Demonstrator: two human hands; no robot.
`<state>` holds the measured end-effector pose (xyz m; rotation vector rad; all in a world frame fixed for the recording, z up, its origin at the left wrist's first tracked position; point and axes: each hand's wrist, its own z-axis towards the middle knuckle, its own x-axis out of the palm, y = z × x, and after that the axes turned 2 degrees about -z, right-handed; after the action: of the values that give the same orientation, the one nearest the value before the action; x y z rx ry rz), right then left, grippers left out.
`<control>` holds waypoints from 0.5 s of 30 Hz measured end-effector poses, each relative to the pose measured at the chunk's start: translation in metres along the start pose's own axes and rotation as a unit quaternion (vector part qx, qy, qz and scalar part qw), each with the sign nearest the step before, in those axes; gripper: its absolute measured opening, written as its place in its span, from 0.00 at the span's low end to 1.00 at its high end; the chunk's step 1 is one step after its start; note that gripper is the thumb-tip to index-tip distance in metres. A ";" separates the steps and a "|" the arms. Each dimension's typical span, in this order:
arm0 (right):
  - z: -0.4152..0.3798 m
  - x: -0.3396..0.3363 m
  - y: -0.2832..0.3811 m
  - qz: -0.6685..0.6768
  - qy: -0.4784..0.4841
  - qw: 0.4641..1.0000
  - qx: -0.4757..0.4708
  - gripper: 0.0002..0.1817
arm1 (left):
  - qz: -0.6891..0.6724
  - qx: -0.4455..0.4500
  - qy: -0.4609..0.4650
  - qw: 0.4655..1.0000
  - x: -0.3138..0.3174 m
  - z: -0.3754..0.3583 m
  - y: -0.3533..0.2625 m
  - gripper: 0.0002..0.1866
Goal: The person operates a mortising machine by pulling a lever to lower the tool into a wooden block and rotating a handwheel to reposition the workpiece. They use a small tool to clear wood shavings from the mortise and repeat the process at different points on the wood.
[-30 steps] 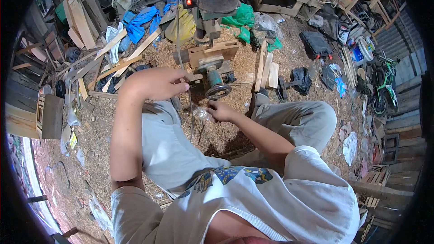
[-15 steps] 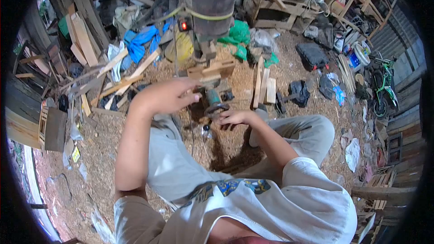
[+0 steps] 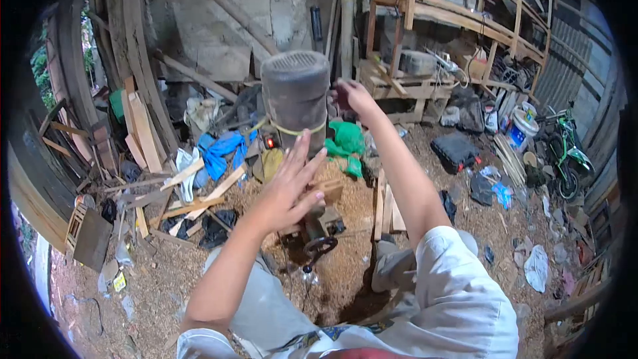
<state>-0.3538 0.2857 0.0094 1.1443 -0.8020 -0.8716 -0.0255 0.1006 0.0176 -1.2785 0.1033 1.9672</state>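
A bench-type machine with a grey, dusty motor housing [image 3: 296,96] stands in front of me, a yellow cord around its lower part. On its left side a switch [image 3: 270,141] glows red. My left hand [image 3: 289,189] is open, fingers spread and raised in front of the lower housing, overlapping it in this view. Beyond the housing's right edge is my right hand [image 3: 355,101], its fingers partly hidden and blurred. Behind my left fingers, a wooden block [image 3: 327,193] sits at the machine's worktable. Below it is a round handwheel [image 3: 320,246], with neither hand on it.
Wood strips [image 3: 199,196] and a blue cloth [image 3: 219,154] lie at the left, a green plastic bag [image 3: 347,146] behind the machine. A black case [image 3: 455,151], a white bucket [image 3: 522,126] and a green bicycle [image 3: 568,156] are at the right. Wood shavings cover the floor.
My right hand has left the handwheel and risen to the housing's right side. My left hand has lifted, fingers now spread before the housing. The view has tilted up.
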 end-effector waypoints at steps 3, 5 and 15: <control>0.059 0.029 0.059 0.008 -0.050 0.994 -0.096 0.31 | -0.014 -0.019 -0.038 0.999 0.006 0.003 0.001 0.43; 0.088 0.051 0.096 -0.040 -0.083 0.983 -0.162 0.37 | -0.004 0.001 -0.059 0.998 0.013 0.004 0.010 0.44; 0.083 0.077 0.152 0.116 -0.083 0.980 -0.139 0.33 | -0.019 -0.004 -0.079 0.997 0.012 0.006 0.010 0.40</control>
<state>-0.3683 0.2097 0.1829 0.7226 -0.8985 -0.8590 -0.0387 0.1032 0.0081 -1.1177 -0.0061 2.0300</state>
